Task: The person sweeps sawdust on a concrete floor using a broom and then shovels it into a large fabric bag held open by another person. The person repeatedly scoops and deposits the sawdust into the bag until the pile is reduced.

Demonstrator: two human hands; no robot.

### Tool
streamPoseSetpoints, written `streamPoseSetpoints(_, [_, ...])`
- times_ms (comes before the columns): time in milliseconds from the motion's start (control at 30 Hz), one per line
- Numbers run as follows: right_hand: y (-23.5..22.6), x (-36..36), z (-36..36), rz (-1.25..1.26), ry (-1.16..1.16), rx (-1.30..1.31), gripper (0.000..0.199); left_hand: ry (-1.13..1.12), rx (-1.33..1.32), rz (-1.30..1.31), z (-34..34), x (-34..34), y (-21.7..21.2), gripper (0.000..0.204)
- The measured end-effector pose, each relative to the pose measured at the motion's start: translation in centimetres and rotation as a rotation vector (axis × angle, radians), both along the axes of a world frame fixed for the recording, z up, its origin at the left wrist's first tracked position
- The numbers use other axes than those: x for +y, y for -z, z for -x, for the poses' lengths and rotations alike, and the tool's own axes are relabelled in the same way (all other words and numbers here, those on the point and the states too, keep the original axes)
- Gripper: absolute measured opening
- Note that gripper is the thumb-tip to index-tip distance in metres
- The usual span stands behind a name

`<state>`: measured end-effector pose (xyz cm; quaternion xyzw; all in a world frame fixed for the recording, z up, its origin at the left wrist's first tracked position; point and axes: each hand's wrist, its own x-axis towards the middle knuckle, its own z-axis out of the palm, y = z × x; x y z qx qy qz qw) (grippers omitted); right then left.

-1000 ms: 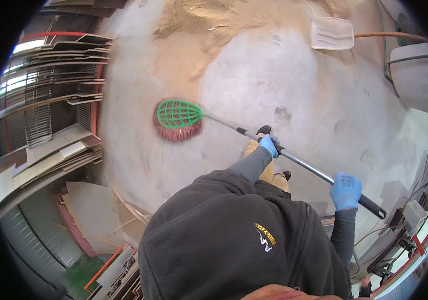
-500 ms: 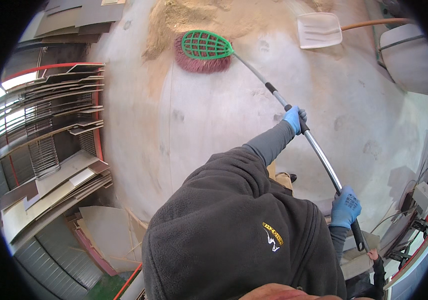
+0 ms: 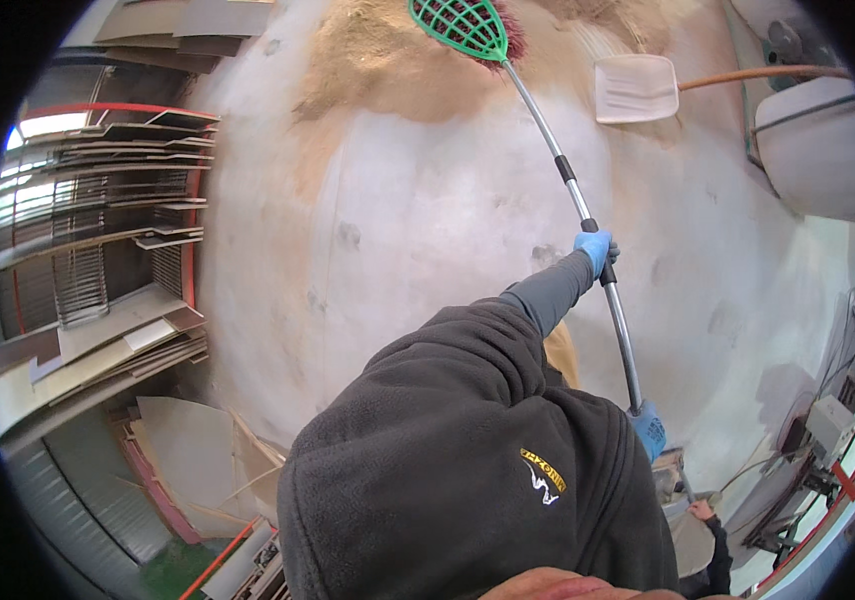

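Workshop w/ a pale concrete floor point(image 3: 428, 230), dusty; stacked sheet boards on racks point(image 3: 98, 250) along the left, offcuts near-left, machines and cables down the right edge. A wide sawdust pile point(image 3: 388, 70) lay at the far end of the floor.

The push broom point(image 3: 468, 25), green plastic head w/ reddish bristles, sat at the far edge of that pile, its metal handle point(image 3: 588, 230) running back toward the person. Left hand point(image 3: 596, 248), blue glove, was clenched round the handle mid-shaft; right hand point(image 3: 651, 430), also gloved, was clenched near the handle's near end, close to the body. A white plastic shovel point(image 3: 636, 88) w/ an orange-brown shaft lay far-right, just beside the broom handle, not touching as far as could be told.

Risks, as judged: arms were at full stretch, so a hard pull could drag the head over the pile rather than through it and scatter dust. Swinging right could clip the shovel. Another person's hand point(image 3: 700, 510) showed near-right, low, close behind the handle end — a back-stroke could strike it. Gloves on smooth metal might slip.
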<state>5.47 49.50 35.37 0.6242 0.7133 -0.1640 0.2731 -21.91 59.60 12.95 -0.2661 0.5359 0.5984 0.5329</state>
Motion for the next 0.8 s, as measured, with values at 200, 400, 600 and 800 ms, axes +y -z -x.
streamPoseSetpoints(200, [0.9, 2.2, -3.5, 0.117, -0.017, 0.088, 0.020, 0.058, 0.122, -0.092, -0.7, -1.0, -1.2, 0.007])
streamPoseSetpoints(400, [4.6, 8.1, -2.4, 0.168, -0.153, 0.185, 0.019, -0.052, 0.260, 0.183, 2.2, 1.1, 2.3, 0.006])
streamPoseSetpoints(600, [8.8, 14.5, -2.3, 0.110, -0.417, 0.261, 0.016, -0.225, 0.099, 0.117, 3.4, 1.1, 5.9, 0.007])
streamPoseSetpoints(800, [14.2, 20.7, 4.5, 0.189, -0.689, 0.248, 0.013, -0.454, -0.014, 0.074, 8.1, -2.4, 13.7, 0.005])
